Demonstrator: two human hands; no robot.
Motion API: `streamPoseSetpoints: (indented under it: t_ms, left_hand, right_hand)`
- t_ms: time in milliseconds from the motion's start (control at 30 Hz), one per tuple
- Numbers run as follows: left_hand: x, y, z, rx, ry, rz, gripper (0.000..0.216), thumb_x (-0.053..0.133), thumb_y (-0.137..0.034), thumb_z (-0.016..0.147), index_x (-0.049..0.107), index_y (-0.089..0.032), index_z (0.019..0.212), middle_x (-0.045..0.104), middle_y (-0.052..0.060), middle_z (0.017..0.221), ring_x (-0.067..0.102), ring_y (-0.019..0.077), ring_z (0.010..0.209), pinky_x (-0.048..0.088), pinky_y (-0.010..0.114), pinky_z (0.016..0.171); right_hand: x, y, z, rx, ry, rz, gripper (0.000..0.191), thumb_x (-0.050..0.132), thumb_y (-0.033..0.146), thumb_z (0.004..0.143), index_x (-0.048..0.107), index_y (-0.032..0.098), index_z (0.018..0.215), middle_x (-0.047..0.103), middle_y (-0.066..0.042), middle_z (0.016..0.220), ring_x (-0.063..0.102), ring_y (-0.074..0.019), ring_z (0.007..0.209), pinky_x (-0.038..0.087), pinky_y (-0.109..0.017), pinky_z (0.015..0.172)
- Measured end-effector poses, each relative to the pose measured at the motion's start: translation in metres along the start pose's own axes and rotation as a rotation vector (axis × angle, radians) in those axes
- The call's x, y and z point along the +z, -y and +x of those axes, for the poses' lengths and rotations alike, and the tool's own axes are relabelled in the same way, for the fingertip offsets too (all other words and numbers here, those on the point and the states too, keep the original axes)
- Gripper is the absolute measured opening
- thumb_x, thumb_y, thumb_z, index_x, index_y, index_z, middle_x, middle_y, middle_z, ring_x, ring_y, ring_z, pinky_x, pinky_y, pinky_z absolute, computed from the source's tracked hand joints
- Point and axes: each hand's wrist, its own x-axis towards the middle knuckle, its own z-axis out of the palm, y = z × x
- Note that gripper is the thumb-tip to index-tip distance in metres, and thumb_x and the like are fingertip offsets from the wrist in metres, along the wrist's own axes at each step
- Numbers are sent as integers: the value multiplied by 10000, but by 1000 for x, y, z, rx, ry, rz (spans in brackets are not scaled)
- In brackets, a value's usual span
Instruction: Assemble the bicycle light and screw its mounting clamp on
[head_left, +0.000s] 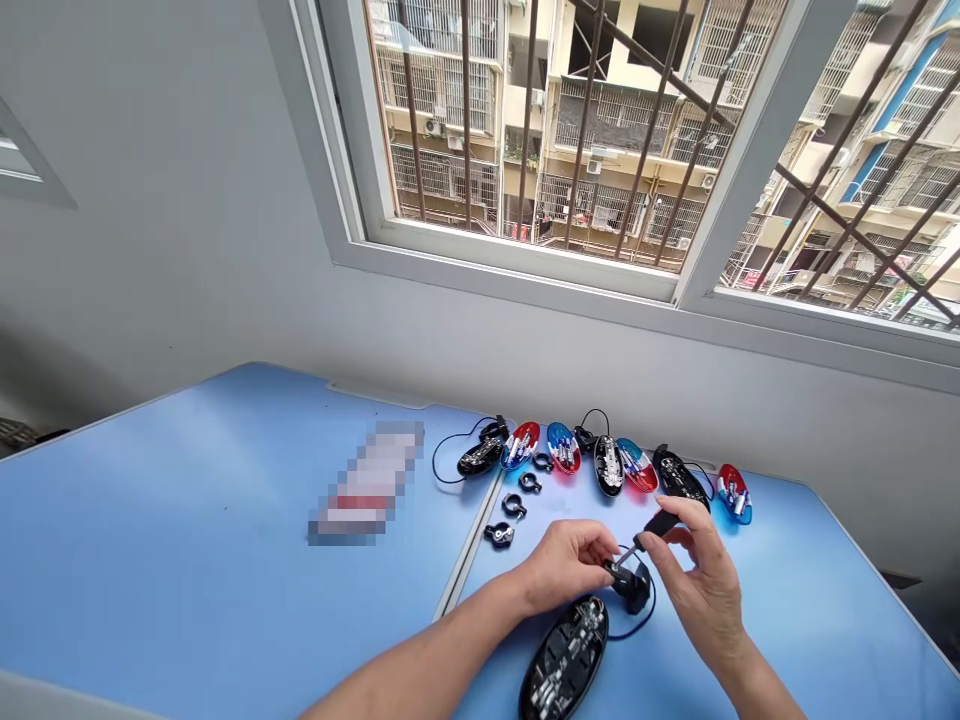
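Note:
My left hand pinches a small black plastic part against the blue table. A thin black cable runs from that part to a black oval housing, which lies open with its circuit parts facing up near the front edge. In my right hand is a screwdriver, gripped by its black handle between thumb and fingers. Its shaft slants down to the left, and the tip meets the black part beside my left fingertips. Whether a screw sits under the tip cannot be made out.
Along the back lie several red-and-blue oval shells with batteries and more black oval housings with cables. Several black ring clamps form a line near the table seam. A blurred flat item rests at left. Behind is a barred window.

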Motion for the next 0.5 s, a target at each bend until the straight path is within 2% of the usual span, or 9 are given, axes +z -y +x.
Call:
streamPoseSetpoints:
  t_ms: [67,167,333,500]
  left_hand:
    - [1,0,0,-1,5,-3,225,630,-69,505,655,-153,713,598,-42,643,525,114,618,388,236,602]
    - [1,-1,0,-5,12,-9,214,630,-69,505,650,-153,701,599,-44,638,523,110,608,385,233,594]
    - [0,0,0,-11,4,-19,220,646,-75,500,654,-153,706,598,-44,637,529,114,621,387,235,603]
    - [0,0,-1,-15,7,-16,228,646,-70,505,658,-152,717,601,-42,639,535,117,629,397,241,622]
  right_hand:
    - [0,-1,2,7,-21,-19,303,607,161,836,568,272,1116,579,-29,950,564,-147,813,539,-232,580]
    - [0,-2,2,43,-15,-43,300,592,170,847,569,265,1130,612,-41,1010,596,-147,804,555,-254,618]
    - [-2,0,-2,97,-36,-11,320,551,182,863,501,229,1176,648,-72,1011,636,-175,844,574,-291,646]
    - [-1,1,-1,34,-3,-45,272,581,193,845,524,230,1108,597,-67,1013,602,-169,828,565,-283,608]
